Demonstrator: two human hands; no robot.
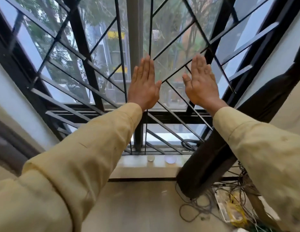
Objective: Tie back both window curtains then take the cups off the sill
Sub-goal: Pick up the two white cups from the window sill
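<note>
My left hand (143, 84) and right hand (200, 82) are raised well above the sill (132, 162), flat, fingers straight, holding nothing, in front of the window bars (79, 72). The 2 cups, a clear cup (151, 158) and a pale cup (170, 159), stand side by side on the sill, so that step is not yet done. At the sill's right end 1 dark curtain (229, 131) hangs bunched; I see no tie, nor the other curtain.
</note>
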